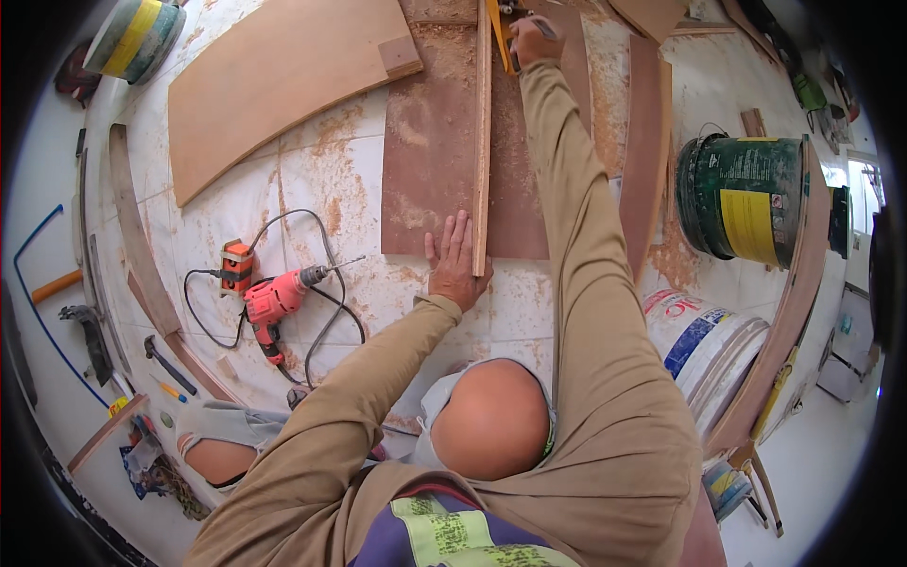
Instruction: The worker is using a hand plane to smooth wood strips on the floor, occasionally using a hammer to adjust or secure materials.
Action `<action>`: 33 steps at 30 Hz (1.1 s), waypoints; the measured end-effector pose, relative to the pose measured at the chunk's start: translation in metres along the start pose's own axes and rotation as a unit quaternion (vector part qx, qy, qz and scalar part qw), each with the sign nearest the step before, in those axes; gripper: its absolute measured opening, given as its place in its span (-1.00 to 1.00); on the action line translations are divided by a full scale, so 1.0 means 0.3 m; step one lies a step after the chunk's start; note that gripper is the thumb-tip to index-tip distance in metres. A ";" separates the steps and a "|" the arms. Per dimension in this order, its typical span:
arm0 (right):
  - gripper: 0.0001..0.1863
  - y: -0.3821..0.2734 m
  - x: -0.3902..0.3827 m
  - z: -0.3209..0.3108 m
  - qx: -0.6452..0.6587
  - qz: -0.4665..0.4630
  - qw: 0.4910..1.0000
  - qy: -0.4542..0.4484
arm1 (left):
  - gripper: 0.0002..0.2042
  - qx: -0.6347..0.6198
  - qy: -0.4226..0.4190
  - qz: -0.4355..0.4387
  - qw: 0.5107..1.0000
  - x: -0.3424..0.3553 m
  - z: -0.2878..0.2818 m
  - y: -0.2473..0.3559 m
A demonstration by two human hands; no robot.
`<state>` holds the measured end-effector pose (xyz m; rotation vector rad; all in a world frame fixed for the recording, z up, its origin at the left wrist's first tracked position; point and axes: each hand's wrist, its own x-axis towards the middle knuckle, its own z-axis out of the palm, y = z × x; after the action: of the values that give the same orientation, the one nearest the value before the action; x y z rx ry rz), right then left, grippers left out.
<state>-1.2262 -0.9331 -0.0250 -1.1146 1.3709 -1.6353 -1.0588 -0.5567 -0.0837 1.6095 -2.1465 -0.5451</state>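
Observation:
A long narrow wooden board stands on edge lengthwise over a reddish-brown panel strewn with sawdust. At its near end is my left hand, with stretched fingers along the board's left side and the thumb on its right, holding it. My right hand is closed round a tool with a yellow side and dark metal parts, at the board's far end. Part of that tool is hidden by the hand and cut off by the picture's edge, so its kind is unclear.
A red corded drill lies on the tiles at left, beside an orange socket box. A curved wooden panel lies beyond. Green bucket and white bucket are at right; a hammer lies far left.

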 end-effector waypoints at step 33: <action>-0.78 -0.052 -0.168 0.037 -0.120 -0.182 0.976 0.021 | -0.25 0.006 0.029 -0.008 1.000 0.026 0.008 0.021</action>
<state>-1.1973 -0.8882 -0.0174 -1.5564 1.4871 -1.7860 -1.0670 -0.5624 -0.0817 1.6304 -2.1004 -0.4846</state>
